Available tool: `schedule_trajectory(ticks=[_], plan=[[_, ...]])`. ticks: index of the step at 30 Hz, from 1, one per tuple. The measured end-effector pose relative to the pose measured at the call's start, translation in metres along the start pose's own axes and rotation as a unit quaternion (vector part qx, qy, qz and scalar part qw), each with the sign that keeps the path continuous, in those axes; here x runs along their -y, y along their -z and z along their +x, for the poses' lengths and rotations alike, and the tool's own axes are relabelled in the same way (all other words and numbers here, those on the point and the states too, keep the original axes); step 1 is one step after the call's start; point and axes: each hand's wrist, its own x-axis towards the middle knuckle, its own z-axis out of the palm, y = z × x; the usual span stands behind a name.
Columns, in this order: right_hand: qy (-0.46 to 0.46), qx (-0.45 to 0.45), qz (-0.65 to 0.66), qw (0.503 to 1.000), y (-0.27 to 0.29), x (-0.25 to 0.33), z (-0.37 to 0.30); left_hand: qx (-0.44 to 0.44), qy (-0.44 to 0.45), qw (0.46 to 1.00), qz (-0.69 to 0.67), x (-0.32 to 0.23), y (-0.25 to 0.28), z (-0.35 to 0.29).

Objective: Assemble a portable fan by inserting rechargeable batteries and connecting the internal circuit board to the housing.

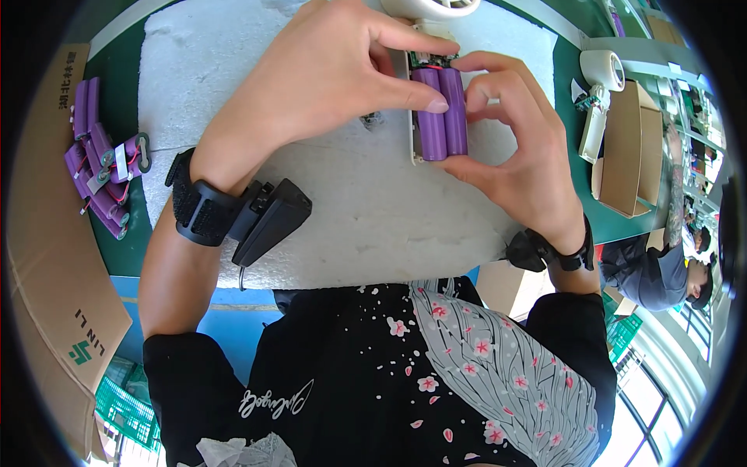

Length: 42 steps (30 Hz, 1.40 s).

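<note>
A purple two-cell battery pack lies in a white handle-shaped plastic shell, with a small green circuit board at its upper end. My left hand reaches in from the left, its thumb pressed on the left cell and its fingers round the shell's top. From the other side, my right hand curls about the pack, thumb at the lower end and fingertips along the right cell and near the board. Both hands are closed on it. The shell's underside is hidden.
A white foam sheet covers the green table. Loose purple battery packs lie at left beside a large cardboard box. A white round housing sits at the top; another white unit and an open carton stand right, near another person.
</note>
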Motion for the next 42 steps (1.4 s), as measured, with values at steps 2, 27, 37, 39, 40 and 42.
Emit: schedule_trajectory(ticks=[2,27,37,39,40,42], plan=[[-0.002,0.008,0.007,1.0,0.0,-0.001,0.002,0.018,0.02,0.999,-0.026,-0.005,0.004,0.001],[0.021,0.038,0.014,0.999,0.001,-0.012,0.006,-0.027,-0.006,0.998,-0.057,0.014,-0.006,0.003],[0.058,0.019,-0.049,0.997,-0.003,-0.004,0.002,-0.003,0.028,0.999,-0.025,0.005,-0.002,0.003],[0.061,0.017,-0.059,0.996,-0.004,0.0,0.0,0.0,0.01,0.999,-0.049,0.008,-0.003,0.001],[0.054,0.016,-0.058,0.997,-0.004,0.001,0.0,0.0,0.003,0.998,-0.059,0.009,-0.004,0.001],[0.041,0.012,-0.056,0.998,-0.005,0.001,0.001,-0.027,-0.011,0.998,-0.062,0.011,-0.007,-0.003]])
